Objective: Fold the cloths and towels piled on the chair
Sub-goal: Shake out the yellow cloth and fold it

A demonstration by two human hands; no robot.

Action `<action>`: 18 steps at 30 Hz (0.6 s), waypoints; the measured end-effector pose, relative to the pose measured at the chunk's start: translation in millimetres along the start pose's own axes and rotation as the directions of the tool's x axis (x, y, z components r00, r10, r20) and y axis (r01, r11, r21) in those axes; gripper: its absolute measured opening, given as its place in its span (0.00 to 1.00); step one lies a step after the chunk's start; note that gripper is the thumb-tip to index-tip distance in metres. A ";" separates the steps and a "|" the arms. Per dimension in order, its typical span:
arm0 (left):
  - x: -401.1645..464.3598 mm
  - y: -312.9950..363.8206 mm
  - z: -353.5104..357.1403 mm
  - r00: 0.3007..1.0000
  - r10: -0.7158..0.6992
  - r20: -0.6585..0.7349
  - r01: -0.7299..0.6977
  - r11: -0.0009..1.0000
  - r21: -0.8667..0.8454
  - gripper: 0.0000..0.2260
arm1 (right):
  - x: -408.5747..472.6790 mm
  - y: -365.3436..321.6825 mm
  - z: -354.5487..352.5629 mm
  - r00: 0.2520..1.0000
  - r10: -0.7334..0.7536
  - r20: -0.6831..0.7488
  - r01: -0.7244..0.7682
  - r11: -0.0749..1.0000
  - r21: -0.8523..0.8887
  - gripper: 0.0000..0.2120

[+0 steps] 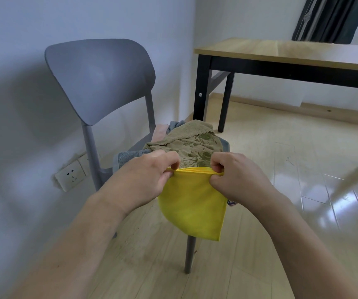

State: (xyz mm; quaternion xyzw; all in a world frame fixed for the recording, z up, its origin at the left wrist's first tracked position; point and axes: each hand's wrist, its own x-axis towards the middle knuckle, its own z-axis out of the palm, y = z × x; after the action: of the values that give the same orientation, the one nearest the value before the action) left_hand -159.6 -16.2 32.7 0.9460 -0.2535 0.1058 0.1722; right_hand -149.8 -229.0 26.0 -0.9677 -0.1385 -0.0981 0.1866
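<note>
Cloths and towels lie heaped on the seat of the grey plastic chair (100,76), which stands against the white wall (12,61) above a wall socket (71,172). Left of the heap a grey terry towel (130,157) droops over the seat edge, a pink cloth (159,132) shows behind it, and on top sits a brown towel (191,147) with a floral pattern and a scalloped hem.

In front of the pile, off the seat and in the air, hangs the yellow microfibre cloth (193,208). The left hand (145,178) pinches its upper left corner between thumb and forefinger, the other fingers curled in. The right hand (236,178) pinches the upper right corner the same way. The top edge runs taut and level from hand to hand, so the cloth's long axis appears to hang straight down from the fingers, ending in a rounded fold at lower left and a point at lower right. It looks thin, smooth and already doubled. Both hands are equally near; the next fold likely calls for bringing one corner across to the other.

Further right stands a wooden table (281,50) with black legs on a glossy pale floor (303,190).
</note>
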 end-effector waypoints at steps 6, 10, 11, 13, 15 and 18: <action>0.5 -2.4 5.2 0.998 0.034 0.047 -0.033 0.999 -0.037 0.09 | -1.4 1.0 0.5 0.999 -0.033 0.041 0.029 0.996 0.089 0.12; 1.9 -4.5 11.3 0.994 0.026 0.106 -0.026 1.000 -0.001 0.09 | -2.8 0.4 1.6 0.996 -0.048 0.069 0.039 0.992 0.117 0.11; 2.1 -5.2 12.0 0.995 0.021 0.096 -0.021 1.000 -0.005 0.07 | -3.1 0.6 1.2 0.996 -0.048 0.073 0.039 0.992 0.123 0.11; 1.5 -6.3 11.9 0.998 -0.017 0.068 0.020 0.999 -0.043 0.04 | -3.5 0.3 -0.7 0.996 -0.040 0.085 0.028 0.990 0.135 0.11; 0.6 -7.2 10.7 0.998 -0.062 0.031 0.065 0.994 -0.092 0.02 | -3.7 0.1 -2.9 0.994 -0.035 0.103 0.021 0.990 0.140 0.11; -0.1 -8.0 10.4 0.995 -0.100 -0.024 0.095 0.981 -0.170 0.01 | -4.3 -1.1 -5.6 0.992 -0.034 0.122 0.015 0.987 0.158 0.09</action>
State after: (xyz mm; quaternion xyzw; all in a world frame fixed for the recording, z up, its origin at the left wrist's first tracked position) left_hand -154.4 -13.6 21.0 0.9374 -0.2121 0.0907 0.2607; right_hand -155.0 -231.1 30.5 -0.9524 -0.1690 -0.0287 0.2522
